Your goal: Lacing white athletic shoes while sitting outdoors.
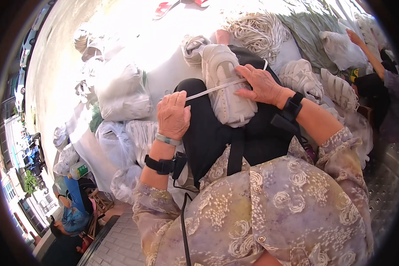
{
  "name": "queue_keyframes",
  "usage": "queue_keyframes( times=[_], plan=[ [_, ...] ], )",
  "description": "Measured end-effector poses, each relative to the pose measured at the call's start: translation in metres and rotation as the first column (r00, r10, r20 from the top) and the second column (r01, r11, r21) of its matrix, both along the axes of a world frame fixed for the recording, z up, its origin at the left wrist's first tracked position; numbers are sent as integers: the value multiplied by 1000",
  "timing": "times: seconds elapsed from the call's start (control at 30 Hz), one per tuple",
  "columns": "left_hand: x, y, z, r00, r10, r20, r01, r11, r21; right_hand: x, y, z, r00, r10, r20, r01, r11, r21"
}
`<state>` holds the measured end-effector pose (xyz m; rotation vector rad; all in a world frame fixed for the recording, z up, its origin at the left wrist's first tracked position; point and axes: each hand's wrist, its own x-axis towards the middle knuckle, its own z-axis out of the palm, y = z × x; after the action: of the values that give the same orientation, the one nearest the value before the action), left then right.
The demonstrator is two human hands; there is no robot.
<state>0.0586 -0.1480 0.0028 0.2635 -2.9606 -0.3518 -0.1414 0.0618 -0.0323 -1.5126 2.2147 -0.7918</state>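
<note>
Floral shirt cloth, printed with pale roses, fills the foreground. Beyond it, a white shoe rests on the black-trousered lap, its long axis pointing away from the wearer, far end leaning slightly left. The right hand is nearer, touching the shoe's right side; the left hand stands apart, to its left. A flat white lace crosses the shoe obliquely, straight between both. Left grip: closed on the lace. Right grip: thumb and forefinger apart; whether hidden fingers clamp the lace cannot be told. Materials: perforated upper, tangled ribbon-like laces, crinkled translucent bag.
</note>
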Motion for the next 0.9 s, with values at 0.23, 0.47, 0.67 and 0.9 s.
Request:
queue_keyframes(
  times=[0.23, 0.47, 0.67, 0.9],
  plan=[
    [-49, 29, -21, 984, -176, -12, 176, 981, 84, -11, 3, 23, 997, 83, -6, -82, 994, 78],
    [-45, 4, -9, 963, -267, -12, 265, 960, -87, -48, 21, 37, 842, 351, -409, -300, 936, 184],
    [8, -98, 30, 993, 110, 41, -86, 923, -376, -80, 74, 75, 779, 330, -533, -318, 941, 119],
    [114, -217, 142, 869, 491, -66, -457, 743, -488, -142, 159, 146, 727, 167, -666, -82, 984, 158]
  ],
)
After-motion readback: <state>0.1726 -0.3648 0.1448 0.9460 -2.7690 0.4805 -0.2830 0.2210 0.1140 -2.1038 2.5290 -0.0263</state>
